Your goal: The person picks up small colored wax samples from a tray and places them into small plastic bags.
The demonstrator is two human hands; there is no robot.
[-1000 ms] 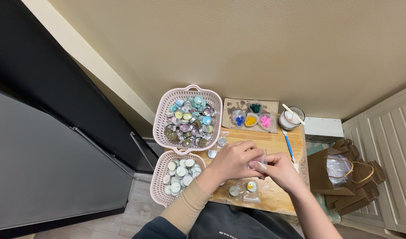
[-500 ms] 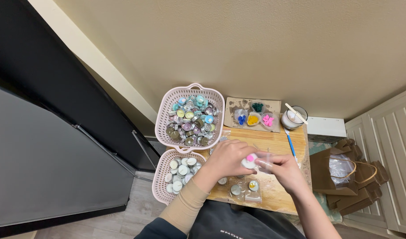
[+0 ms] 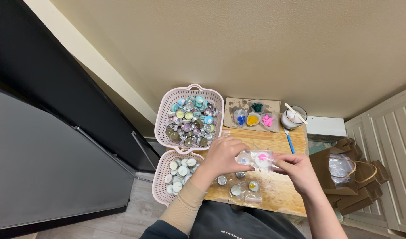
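Two hands hold a small clear plastic bag with tealight candles above a wooden tabletop.

The left hand [image 3: 223, 156] is curled over the near end of the small clear plastic bag [image 3: 255, 159], fingers closed on it, while the right hand [image 3: 296, 171] pinches the other end between thumb and fingers; inside the bag sit a white tealight with a pink top and another with blue. Below them, on the pale wooden tabletop [image 3: 278, 190], lie a few loose tealights [image 3: 236, 190]. To the left stand two pink plastic baskets, the far basket [image 3: 167, 116] heaped with coloured tealights, the near basket [image 3: 158, 186] with white ones.
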